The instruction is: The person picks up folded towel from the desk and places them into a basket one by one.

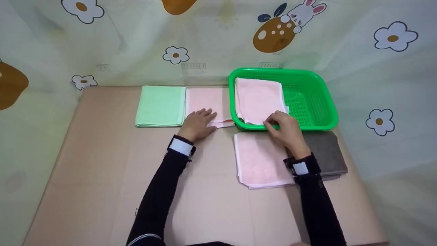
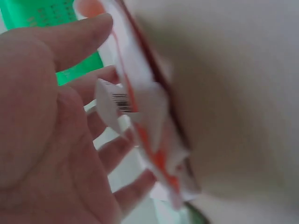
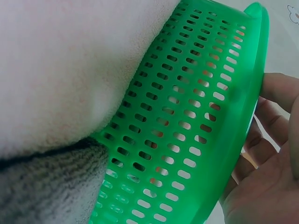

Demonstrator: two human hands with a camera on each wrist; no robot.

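Note:
My left hand [image 1: 198, 124] rests with fingers spread on a folded pink towel [image 1: 208, 99] left of the basket. In the left wrist view its thumb and fingers [image 2: 119, 151] lie along the towel's layered edge, beside a white barcode label [image 2: 122, 102]. At the front rim of a green plastic basket [image 1: 324, 99], my right hand [image 1: 286, 131] has its fingers bent beside another folded pink towel [image 1: 257, 99], which lies inside. The right wrist view hides the fingertips behind the rim, so I cannot tell whether they pinch that towel.
A folded light green towel [image 1: 160, 106] lies at the back left. In front of the basket are a third pink towel [image 1: 259, 164] and, to its right, a grey towel [image 1: 327, 153], partly under my right forearm. A patterned curtain [image 1: 218, 37] hangs behind the brown table [image 1: 102, 153].

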